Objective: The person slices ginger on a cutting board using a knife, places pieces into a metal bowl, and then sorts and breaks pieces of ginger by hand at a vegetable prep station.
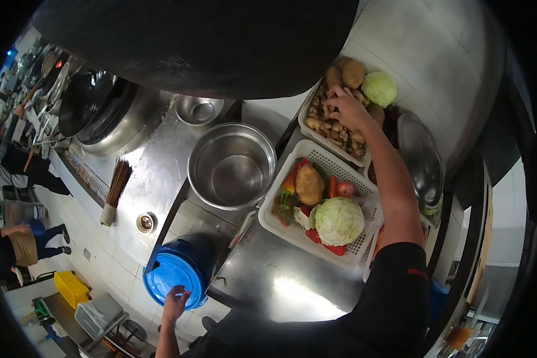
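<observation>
My right hand reaches over a white basket of ginger and potatoes. Its fingers are apart and bent down at the ginger; whether they touch a piece is hard to see. A green cabbage lies at that basket's far side. Closer to me, a second white basket holds a pale cabbage, a large potato, a tomato and red peppers. Low on the left, my left hand hangs over a blue lidded bucket, loosely curled with fingers apart, holding nothing visible.
A large steel pot and a small steel bowl stand left of the baskets. A bamboo brush and a small cup rest on the steel counter. A dark overhang covers the top. Other people stand far left.
</observation>
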### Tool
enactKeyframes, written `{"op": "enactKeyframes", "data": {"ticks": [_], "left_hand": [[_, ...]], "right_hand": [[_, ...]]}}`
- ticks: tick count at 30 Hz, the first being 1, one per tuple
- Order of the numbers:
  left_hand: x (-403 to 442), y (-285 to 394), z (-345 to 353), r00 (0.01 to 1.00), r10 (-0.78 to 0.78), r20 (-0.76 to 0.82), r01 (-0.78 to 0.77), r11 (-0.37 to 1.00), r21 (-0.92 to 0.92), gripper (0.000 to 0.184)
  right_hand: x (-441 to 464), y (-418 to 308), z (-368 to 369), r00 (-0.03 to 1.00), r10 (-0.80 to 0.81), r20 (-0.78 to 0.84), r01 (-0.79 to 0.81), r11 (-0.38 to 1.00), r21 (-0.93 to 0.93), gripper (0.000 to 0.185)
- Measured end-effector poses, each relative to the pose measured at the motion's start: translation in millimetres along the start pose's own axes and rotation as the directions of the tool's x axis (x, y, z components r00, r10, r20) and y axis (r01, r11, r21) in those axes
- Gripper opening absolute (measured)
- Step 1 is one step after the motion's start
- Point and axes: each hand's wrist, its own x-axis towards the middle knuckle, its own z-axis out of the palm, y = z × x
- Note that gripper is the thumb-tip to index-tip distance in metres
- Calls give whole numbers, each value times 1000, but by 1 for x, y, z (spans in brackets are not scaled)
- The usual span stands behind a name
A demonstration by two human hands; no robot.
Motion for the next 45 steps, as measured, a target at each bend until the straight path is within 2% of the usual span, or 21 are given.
{"op": "enactKeyframes", "data": {"ticks": [2, 4, 9, 11, 12, 16, 18, 22, 24, 25, 26, 27, 29, 31, 35, 37, 39, 41, 43, 44, 45], "left_hand": [[0, 13, -1, 1000, -1, 31, 1, 1000, 2, 47], [-3, 13, -2, 1000, 12, 17, -12, 1000, 0, 46], [-12, -3, 7, 997, -74, 19, 76, 987, -138, 44], [-12, -8, 11, 989, -132, 64, 144, 961, -237, 41], [-14, 1, 11, 988, -134, 79, 149, 958, -247, 39], [-7, 3, 15, 993, -95, 71, 110, 959, -263, 39], [-4, 8, 13, 996, -82, 36, 89, 950, -300, 38], [-2, 6, 6, 999, -38, 29, 45, 955, -294, 37], [-3, -3, 4, 1000, -18, 2, 18, 967, -252, 35], [-5, -10, 6, 1000, -22, -14, 18, 967, -255, 35], [-6, -19, 8, 998, -32, -49, 18, 965, -263, 34], [-8, -24, 7, 995, -42, -85, 17, 962, -271, 33], [-19, -16, 7, 991, -98, -95, 65, 951, -303, 31], [-27, -18, 13, 994, -98, -45, 78, 940, -334, 31], [-33, -32, 22, 998, -59, -8, 55, 975, -214, 32], [-36, -42, 24, 997, -69, -24, 61, 965, -257, 32], [-42, -60, 25, 989, -122, -78, 95, 954, -284, 33], [-40, -108, 29, 984, -150, -97, 129, 972, -196, 35], [-47, -146, 32, 988, -109, -106, 103, 993, -64, 41], [-53, -159, 33, 980, -186, -76, 191, 979, 66, 43], [-59, -166, 27, 957, -281, -66, 289, 936, 202, 46]], "right_hand": [[0, -6, -7, 999, -14, 38, 16, 999, -47, 27], [7, -23, -9, 992, -72, 104, 102, 940, -327, 21], [-4, 2, -23, 992, 32, -125, -59, 975, -213, 22], [-5, 32, -28, 955, 76, -285, -18, 980, 201, 20], [-13, 25, -42, 976, 114, -186, -48, 944, 328, 23], [-26, 22, -43, 957, 141, -252, -31, 918, 395, 27], [-29, 11, -50, 914, 376, -150, -223, 776, 591, 26], [-31, 30, -49, 900, 386, -200, -102, 634, 766, 27], [-43, 17, -56, 860, 510, 1, -350, 590, 727, 25], [-44, 19, -44, 867, 498, -2, -338, 591, 733, 25], [-44, 24, -22, 833, 456, -312, -385, 884, 265, 24], [-41, 24, -7, 801, 243, -547, -449, 848, -281, 24], [-32, -19, -9, 826, 362, -432, -445, 889, -106, 27], [-27, -48, -3, 920, 391, 40, -362, 804, 472, 35], [-20, -74, 53, 916, 384, -114, -326, 880, 346, 38], [-28, -44, 43, 947, 291, 134, -311, 733, 604, 43], [-27, -28, 53, 963, 228, 146, -268, 723, 637, 45], [-21, -33, 67, 944, 329, 36, -247, 626, 740, 50], [-13, -31, 82, 904, 424, -52, -321, 754, 573, 57], [-12, -30, 78, 908, 417, -26, -321, 736, 596, 52], [-1, -13, 77, 963, 228, 141, -262, 686, 679, 45]]}}
